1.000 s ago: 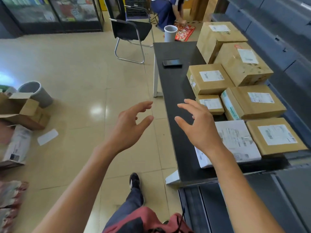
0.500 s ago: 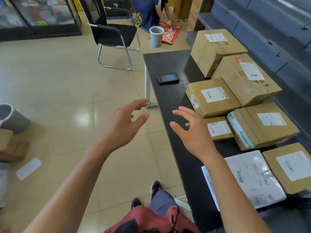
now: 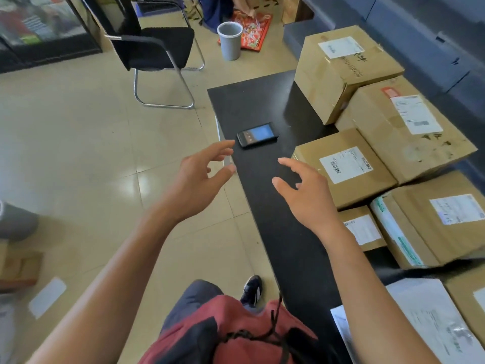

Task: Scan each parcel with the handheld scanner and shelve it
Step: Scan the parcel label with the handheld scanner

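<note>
Head view: handheld scanner (image 3: pixel 257 134) flat on table (image 3: pixel 265 106), long axis left-right; both hands empty, fingers spread.

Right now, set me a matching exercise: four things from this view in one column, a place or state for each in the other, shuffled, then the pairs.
Things:
1. handheld scanner
2. grey bin
3. left hand
4. black chair

Places or states:
A. standing on the floor beside a red mat, beyond the table's far end
B. lying flat on the black table, screen up, untouched
C. open and empty, over the table's left edge
D. on the tiled floor left of the table, nobody sitting in it

Pairs: 1-B, 2-A, 3-C, 4-D
</note>
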Demonstrator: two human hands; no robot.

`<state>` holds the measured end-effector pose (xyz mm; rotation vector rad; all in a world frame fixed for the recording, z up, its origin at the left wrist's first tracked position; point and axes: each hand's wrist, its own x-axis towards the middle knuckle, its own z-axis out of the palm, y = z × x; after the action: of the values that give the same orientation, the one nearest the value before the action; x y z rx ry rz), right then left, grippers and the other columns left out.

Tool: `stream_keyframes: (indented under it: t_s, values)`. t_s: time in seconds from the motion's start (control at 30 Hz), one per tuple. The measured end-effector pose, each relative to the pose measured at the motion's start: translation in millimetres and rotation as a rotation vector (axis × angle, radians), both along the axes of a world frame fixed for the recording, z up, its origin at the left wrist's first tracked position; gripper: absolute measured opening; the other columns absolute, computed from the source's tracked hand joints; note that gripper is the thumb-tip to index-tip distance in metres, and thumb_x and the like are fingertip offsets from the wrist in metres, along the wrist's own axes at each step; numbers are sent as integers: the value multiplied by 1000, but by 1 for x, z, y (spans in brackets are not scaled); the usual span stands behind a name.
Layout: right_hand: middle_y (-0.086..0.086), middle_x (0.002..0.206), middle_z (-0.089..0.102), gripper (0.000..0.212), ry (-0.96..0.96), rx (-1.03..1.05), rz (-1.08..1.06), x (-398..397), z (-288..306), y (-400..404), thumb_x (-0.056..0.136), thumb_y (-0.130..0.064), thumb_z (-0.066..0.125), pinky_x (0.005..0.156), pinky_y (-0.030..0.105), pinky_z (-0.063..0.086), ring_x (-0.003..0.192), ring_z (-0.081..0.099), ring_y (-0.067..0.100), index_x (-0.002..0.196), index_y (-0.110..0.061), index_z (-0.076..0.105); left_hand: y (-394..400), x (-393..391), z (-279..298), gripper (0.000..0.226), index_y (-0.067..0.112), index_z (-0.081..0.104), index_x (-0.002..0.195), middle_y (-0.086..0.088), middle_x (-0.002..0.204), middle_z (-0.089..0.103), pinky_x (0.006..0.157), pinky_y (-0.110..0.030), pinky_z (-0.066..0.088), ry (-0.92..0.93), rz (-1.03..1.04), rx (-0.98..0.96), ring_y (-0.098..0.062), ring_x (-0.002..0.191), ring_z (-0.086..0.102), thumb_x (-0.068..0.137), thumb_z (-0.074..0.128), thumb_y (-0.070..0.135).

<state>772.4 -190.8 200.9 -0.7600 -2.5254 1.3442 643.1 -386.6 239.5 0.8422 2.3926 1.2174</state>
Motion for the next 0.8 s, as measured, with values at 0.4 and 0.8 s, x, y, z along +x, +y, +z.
stream_keyframes:
  t_s: [0.4,0.8]
  values:
    - [-11,144,55,50,-110,1,-100,-137,-24,35,96,-32,64,109,41,46,132,48,11,144,-30,52,48,-155,-32,43,37,53,142,22,127,63,104,-30,48,-96,-99,-41,6,121,54,100,60,32]
    - [-4,143,56,51,-201,-63,-343,-232,-51,60,97,-30,63,109,36,43,133,48,16,146,-22,51,134,-288,-57,43,34,53,142,19,127,63,101,-27,47,-117,-393,-136,2,120,56,101,60,28]
